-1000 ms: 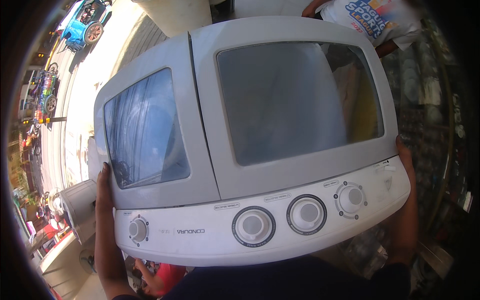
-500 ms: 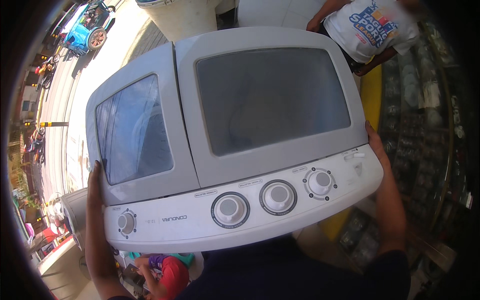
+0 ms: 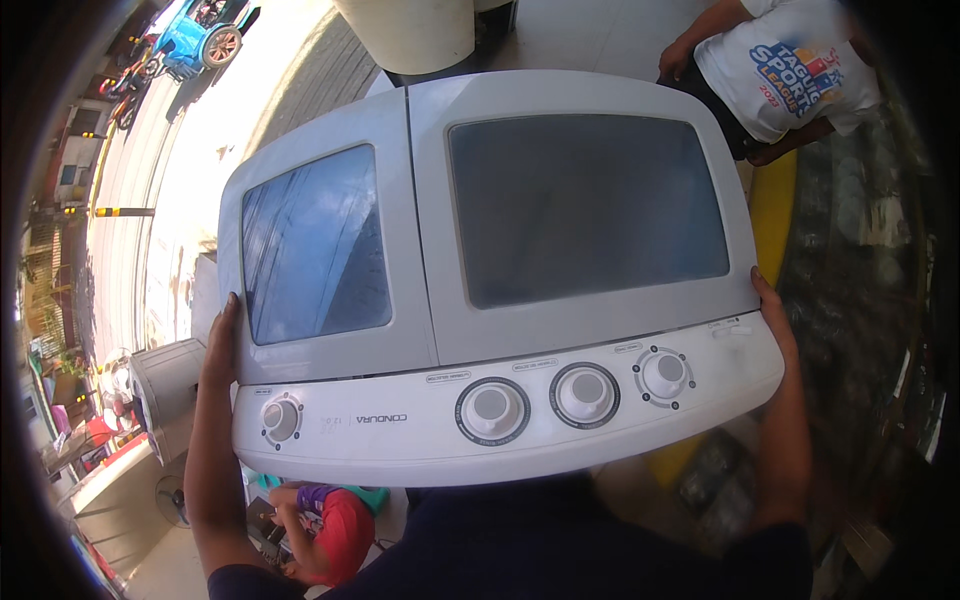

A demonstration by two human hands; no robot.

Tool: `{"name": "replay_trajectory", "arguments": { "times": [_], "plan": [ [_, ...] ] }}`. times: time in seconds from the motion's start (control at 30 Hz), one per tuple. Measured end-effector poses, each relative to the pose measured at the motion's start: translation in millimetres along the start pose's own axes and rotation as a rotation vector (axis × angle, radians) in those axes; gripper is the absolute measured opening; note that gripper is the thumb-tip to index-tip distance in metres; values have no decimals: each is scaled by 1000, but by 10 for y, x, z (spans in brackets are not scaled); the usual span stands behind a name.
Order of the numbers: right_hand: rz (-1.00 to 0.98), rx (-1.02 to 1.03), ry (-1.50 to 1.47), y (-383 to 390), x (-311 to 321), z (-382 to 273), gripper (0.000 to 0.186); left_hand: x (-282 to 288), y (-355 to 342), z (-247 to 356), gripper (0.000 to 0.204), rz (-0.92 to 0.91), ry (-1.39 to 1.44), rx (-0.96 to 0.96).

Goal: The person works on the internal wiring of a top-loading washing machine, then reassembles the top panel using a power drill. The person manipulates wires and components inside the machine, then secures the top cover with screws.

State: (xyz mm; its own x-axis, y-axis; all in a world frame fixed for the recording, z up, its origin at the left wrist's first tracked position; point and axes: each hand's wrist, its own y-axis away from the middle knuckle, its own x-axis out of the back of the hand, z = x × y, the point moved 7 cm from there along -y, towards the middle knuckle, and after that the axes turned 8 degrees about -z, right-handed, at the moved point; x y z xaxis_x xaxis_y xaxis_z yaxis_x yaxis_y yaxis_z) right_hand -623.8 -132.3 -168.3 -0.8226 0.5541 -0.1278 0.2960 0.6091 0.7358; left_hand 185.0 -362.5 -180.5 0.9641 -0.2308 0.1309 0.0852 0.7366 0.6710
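Note:
Between my hands is a white twin-tub washing machine (image 3: 520, 340), with two grey lids, tinted windows and a knobbed control panel along its near edge. My left hand (image 3: 222, 335) grips its left side, fingers curled along the edge beside the smaller lid. On the right side, my right hand (image 3: 775, 310) holds the edge by the larger lid and the end of the panel. The machine's underside is hidden.
A person in a white shirt (image 3: 780, 80) stands upper right, beside a yellow edge (image 3: 775, 230) and dark shelving (image 3: 840, 280). A pale drum (image 3: 400, 30) is behind. Left are a road, a blue tricycle (image 3: 195, 40) and a grey cylinder (image 3: 165, 395); below, someone in red (image 3: 340, 535).
The washing machine looks smaller and its near edge sits higher in view; it shifted left, then back right, with both hands on it. More of the white-shirted person shows.

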Motion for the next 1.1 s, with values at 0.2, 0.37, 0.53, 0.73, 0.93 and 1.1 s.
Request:
{"name": "replay_trajectory", "arguments": {
  "times": [0.2, 0.37, 0.53, 0.73, 0.93, 1.1],
  "plan": [
    [-30, -116, -52, 137, -314, 59, 68, 87, 40, -203, 80, 71, -42, 103],
    [-66, -40, 20, 112, -288, 26, 68, -28, 97, -286, 80, 44, 31, 139],
    [-96, -104, -4, 116, -197, 155, 71, -81, 58, -466, 83, 100, 91, 191],
    [-94, -155, -101, 61, -86, 334, 72, -75, -9, -375, 90, 107, -14, 47],
    [-173, 74, 520, -140, 192, -164, 80, -43, 341, -443, 91, -36, -38, 80],
    [-70, 174, 1091, -64, 530, -187, 79, -123, 903, -1178, 78, -199, 423, 71]
  ]
}}
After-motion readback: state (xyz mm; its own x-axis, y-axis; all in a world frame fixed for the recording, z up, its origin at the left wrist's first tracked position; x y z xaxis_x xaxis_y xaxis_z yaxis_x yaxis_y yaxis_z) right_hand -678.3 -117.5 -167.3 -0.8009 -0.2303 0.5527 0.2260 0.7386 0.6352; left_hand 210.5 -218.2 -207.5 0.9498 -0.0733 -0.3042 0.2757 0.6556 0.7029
